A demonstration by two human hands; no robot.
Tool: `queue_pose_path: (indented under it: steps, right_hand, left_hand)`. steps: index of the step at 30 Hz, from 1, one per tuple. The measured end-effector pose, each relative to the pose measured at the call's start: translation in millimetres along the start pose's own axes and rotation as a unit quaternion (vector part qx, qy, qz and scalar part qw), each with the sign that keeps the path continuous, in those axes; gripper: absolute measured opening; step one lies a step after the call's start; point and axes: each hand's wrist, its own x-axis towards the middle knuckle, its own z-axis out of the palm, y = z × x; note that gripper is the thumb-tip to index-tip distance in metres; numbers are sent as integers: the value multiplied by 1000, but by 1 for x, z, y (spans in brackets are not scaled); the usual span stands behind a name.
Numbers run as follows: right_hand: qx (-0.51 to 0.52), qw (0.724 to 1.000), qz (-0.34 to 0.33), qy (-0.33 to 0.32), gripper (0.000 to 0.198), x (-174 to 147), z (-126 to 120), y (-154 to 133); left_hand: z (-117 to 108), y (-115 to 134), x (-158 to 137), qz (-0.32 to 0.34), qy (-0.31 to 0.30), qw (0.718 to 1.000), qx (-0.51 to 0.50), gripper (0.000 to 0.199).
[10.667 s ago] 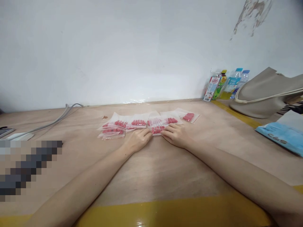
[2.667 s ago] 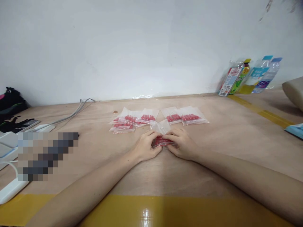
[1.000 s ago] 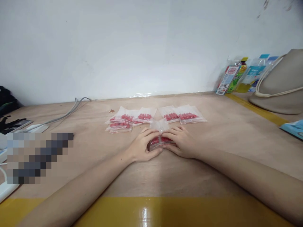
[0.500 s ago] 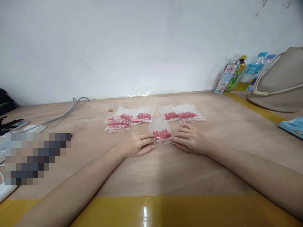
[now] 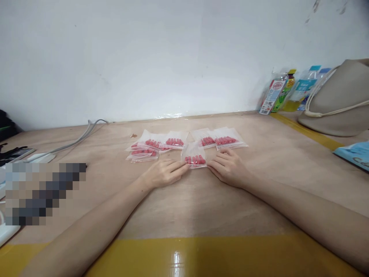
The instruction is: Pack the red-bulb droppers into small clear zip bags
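Observation:
A small clear zip bag (image 5: 192, 149) lies flat on the table, its seal edge towards me. Several short red rod-shaped pieces (image 5: 196, 159) sit in a row inside it; their kind I cannot make out. My left hand (image 5: 167, 172) has its fingers closed at the bag's lower left corner. On the other side, the closed fingertips of my right hand (image 5: 226, 166) are at the lower right corner. Behind it, more such bags lie in two overlapping groups, a left pile (image 5: 144, 154) and a right pair (image 5: 229, 137).
A grey cable (image 5: 72, 144) runs along the left, near a phone (image 5: 21, 155) and a pixelated patch. At the back right stand a carton (image 5: 272, 97), several bottles (image 5: 301, 94) and a beige bag (image 5: 337, 100). A blue packet (image 5: 353, 154) lies at the right edge. Yellow tape (image 5: 150, 254) crosses the front.
The near bag has slid slightly away from me, towards the other bags. Both hands remain at its corners, and the left thumb has drawn in closer to the fingers.

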Motion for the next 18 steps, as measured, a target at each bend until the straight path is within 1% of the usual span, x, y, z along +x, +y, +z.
queue_pose_path:
  steps: [6,11,15,18]
  right_hand:
    - [-3,1000,18,11,22,3,-2,1]
    - [-9,1000,30,3,23,3,-3,2]
    - [-20,1000,20,4,22,3,-2,4]
    - [-14,1000,7,11,21,3,-2,5]
  left_hand:
    - [2,0,2,-41,-8,999,4,15]
    - [6,2,3,-79,-6,997,-9,16]
    - [11,2,1,-75,15,996,-35,13]
    - [13,0,0,-68,20,997,-39,11]
